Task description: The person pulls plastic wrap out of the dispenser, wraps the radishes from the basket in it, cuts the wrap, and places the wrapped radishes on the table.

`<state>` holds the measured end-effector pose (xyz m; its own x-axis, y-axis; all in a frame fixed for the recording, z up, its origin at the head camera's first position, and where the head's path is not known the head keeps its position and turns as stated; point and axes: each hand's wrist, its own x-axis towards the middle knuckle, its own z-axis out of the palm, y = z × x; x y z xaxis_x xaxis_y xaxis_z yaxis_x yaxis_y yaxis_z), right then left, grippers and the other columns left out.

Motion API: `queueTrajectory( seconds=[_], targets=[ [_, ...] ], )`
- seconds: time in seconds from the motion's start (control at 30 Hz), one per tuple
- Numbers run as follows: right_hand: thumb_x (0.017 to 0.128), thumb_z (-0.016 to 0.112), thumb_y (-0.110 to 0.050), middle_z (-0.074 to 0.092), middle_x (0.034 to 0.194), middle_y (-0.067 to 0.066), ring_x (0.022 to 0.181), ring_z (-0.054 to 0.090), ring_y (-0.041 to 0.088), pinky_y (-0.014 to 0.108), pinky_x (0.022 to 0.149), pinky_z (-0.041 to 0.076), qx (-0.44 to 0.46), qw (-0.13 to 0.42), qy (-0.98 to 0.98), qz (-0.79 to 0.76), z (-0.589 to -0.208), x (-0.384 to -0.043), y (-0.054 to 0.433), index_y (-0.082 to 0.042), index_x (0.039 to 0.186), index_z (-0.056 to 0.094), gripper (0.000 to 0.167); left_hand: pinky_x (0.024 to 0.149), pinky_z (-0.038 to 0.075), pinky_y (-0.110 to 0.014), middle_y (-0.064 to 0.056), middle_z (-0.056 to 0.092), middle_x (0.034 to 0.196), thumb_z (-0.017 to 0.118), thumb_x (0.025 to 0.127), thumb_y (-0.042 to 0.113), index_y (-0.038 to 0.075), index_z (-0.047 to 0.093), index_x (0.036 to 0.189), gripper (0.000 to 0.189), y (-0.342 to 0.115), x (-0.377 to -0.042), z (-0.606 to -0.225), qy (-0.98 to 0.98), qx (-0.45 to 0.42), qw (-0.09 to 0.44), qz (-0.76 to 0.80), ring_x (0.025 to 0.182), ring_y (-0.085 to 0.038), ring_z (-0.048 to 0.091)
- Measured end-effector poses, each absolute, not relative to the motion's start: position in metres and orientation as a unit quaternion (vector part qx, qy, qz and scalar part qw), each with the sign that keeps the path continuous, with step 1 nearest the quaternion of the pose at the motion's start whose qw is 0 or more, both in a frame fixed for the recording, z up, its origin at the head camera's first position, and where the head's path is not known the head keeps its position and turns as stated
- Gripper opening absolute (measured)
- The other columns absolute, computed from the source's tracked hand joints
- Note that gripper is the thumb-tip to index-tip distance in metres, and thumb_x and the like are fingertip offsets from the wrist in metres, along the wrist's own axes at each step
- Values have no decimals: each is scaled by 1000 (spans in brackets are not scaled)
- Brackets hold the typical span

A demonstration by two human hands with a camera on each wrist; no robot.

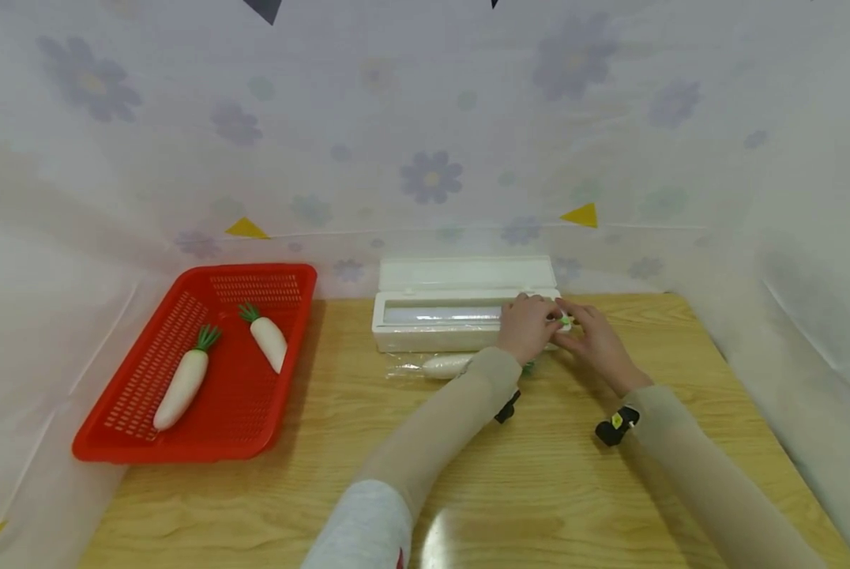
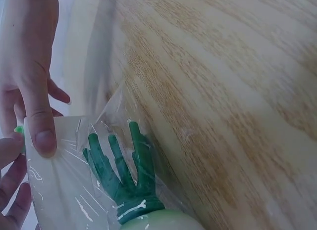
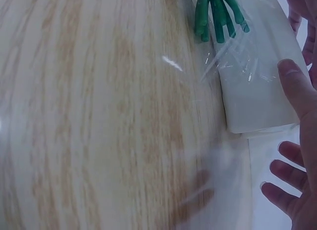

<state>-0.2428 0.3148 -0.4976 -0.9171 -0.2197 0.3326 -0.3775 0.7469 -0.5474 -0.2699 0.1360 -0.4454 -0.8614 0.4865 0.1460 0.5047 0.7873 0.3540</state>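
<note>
A white cling film box (image 1: 425, 338) lies with its lid raised, its film roll (image 1: 439, 314) showing inside. My left hand (image 1: 527, 328) is over the box's right end, its curled fingers at a small green slide cutter (image 2: 20, 130). My right hand (image 1: 596, 344) grips that same end, thumb (image 3: 293, 81) pressed on the front face and fingers round the far side. Clear film runs down the box front over a white radish (image 1: 445, 366) with a green top (image 3: 218, 15). The radish lies along the box's front, partly hidden by my left forearm.
To the left stands a red plastic basket (image 1: 183, 452) with two white radishes, one larger (image 1: 183, 389) and one smaller (image 1: 269, 341). A flowered white sheet (image 1: 432, 118) hangs behind the wooden table (image 1: 539, 498). Yellow triangles (image 1: 581, 215) mark the sheet.
</note>
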Motion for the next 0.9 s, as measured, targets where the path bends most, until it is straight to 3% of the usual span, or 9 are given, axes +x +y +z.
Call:
queueTrajectory(
  seconds=[0.23, 0.43, 0.9],
  targets=[
    [97, 77, -24, 53, 143, 29, 123, 52, 48, 67, 97, 44, 140, 107, -931, 320, -494, -241, 313, -4, 156, 45, 70, 101, 43, -37, 16, 71, 115, 63, 101, 46, 36, 78, 117, 25, 133, -276, -444, -947, -271, 33, -166, 106, -8, 57],
    [95, 78, -21, 57, 137, 30, 125, 50, 52, 71, 100, 40, 149, 125, -931, 309, -491, -240, 316, -2, 153, 48, 68, 98, 42, -36, 19, 72, 110, 65, 99, 47, 38, 79, 115, 22, 133, -280, -442, -947, -276, 26, -163, 104, -7, 57],
    [94, 80, -24, 60, 131, 30, 119, 53, 50, 69, 96, 43, 152, 136, -934, 295, -495, -243, 314, -4, 153, 50, 69, 101, 42, -37, 20, 73, 116, 65, 100, 45, 39, 79, 117, 22, 119, -282, -434, -949, -270, -1, -164, 104, -4, 64]
  ],
)
